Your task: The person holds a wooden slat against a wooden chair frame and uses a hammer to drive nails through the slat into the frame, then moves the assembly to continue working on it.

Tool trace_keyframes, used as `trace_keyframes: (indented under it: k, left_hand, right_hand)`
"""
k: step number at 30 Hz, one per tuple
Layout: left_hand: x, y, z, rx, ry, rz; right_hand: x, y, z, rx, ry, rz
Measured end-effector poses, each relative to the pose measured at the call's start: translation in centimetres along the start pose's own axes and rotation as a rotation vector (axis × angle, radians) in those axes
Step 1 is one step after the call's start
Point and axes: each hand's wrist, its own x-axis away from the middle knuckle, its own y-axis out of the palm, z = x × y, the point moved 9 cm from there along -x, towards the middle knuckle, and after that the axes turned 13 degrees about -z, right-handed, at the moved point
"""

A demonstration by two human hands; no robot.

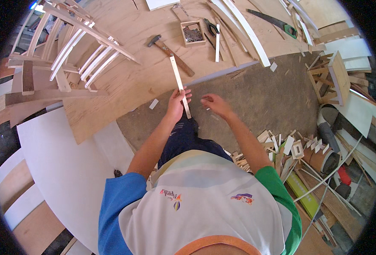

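A narrow pale wooden strip is gripped in my left hand, with the thumb across it. It slants from above the bench edge down to just over my legs. My right hand is a little to the right, apart from the strip. Its fingers are curled in together, and anything small between them is too hard to make out. Beyond the strip's far end, a hammer with a wooden handle lies on the plywood bench top.
On the bench are a small wooden box of metal bits, dark-handled pliers, long strips and a green-handled handsaw. A slatted wooden frame stands left. Offcuts pile up at right beside a wooden stool.
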Motion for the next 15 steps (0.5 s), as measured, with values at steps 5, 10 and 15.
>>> trace_keyframes:
  k: [5,10,15]
  left_hand:
    - [-3.2,-1.1,1.5,0.14,0.027,-0.047]
    - [-5.7,-2.4,4.6,0.147,0.013,-0.018]
    - [-7.6,-5.0,6.0,0.058,-0.023,0.02]
  right_hand:
    - [-4.4,3.1,-3.6,-0.243,-0.051,-0.197]
    - [-7.9,0.4,-4.9,-0.179,0.025,-0.193]
    - [-13.7,-4.7,-3.7,0.319,0.068,0.025]
